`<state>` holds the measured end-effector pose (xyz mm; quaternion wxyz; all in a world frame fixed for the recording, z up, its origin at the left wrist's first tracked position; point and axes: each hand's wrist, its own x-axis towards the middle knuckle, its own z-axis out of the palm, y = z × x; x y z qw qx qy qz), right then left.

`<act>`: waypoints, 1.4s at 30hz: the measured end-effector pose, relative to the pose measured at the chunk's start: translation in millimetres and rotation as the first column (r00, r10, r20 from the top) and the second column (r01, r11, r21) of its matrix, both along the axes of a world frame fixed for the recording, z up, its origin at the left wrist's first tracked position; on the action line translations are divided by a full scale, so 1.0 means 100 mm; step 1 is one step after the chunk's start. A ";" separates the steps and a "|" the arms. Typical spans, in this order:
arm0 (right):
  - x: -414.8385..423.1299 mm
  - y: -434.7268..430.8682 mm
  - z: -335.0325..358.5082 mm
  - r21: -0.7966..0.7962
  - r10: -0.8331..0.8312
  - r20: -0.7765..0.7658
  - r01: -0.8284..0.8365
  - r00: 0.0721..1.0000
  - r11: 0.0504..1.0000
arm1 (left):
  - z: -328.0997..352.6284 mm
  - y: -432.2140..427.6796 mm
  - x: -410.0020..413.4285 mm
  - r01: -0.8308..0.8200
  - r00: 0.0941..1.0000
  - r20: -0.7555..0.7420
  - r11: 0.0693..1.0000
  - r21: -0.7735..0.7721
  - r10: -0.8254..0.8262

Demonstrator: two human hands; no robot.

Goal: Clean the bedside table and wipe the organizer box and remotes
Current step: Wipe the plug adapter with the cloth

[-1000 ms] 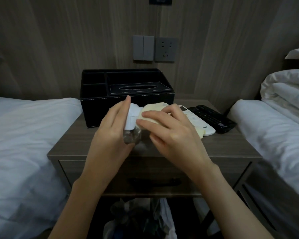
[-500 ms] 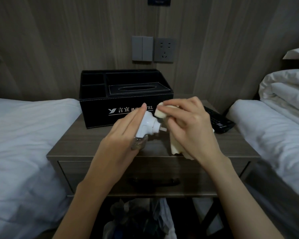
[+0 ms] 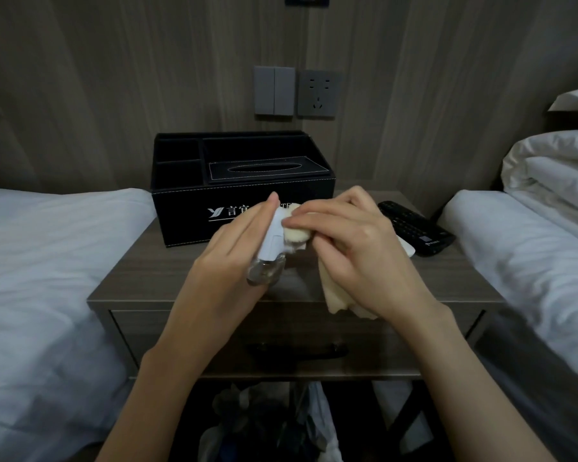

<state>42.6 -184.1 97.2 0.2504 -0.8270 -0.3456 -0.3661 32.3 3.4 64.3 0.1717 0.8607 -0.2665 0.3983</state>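
Head cam: compared with half a second back, you've tipped the spray bottle [image 3: 272,241] more upright and pushed the cloth [image 3: 296,233] tight against its nozzle. Looks like you're still wetting it, so no wiping yet.

Your left hand [image 3: 227,261] wraps the bottle, forefinger up along the sprayer head. Your right hand [image 3: 357,248] pinches the cloth, its tail dangling.

The organizer box [image 3: 187,208] sits at the back of the bedside table [image 3: 154,278], with the black remote [image 3: 414,228] to its right.

Left hand [image 3: 224,265] holds spray bottle [image 3: 272,243]; right hand [image 3: 357,251] pinches cloth [image 3: 297,235].
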 end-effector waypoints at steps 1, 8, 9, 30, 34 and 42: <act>0.00 -0.01 0.01 0.028 0.014 -0.031 -0.014 0.999 1.000 | 0.00 0.00 0.00 0.013 1.000 -0.012 1.000 -0.006 -0.013; 0.00 -0.04 0.05 0.359 0.134 -0.330 -0.007 0.934 0.933 | 0.02 -0.05 -0.05 0.060 0.998 0.006 0.970 -0.237 -0.060; -0.01 -0.03 0.05 0.404 0.179 -0.375 -0.014 0.909 0.915 | 0.02 -0.04 -0.05 0.071 0.997 0.003 0.958 -0.276 -0.073; 0.00 0.02 0.16 0.499 0.142 -0.154 -0.047 0.978 0.865 | 0.12 0.17 -0.07 -0.052 0.995 -0.098 0.869 -0.492 0.004; 0.19 0.02 0.03 0.355 -0.037 -0.002 0.035 0.999 0.934 | 0.11 0.19 -0.08 -0.027 0.994 -0.101 0.846 -0.533 -0.031; 0.15 0.14 -0.11 0.039 0.017 -0.542 0.005 0.840 0.999 | 0.12 0.18 -0.09 0.050 0.984 -0.114 0.819 -0.572 -0.140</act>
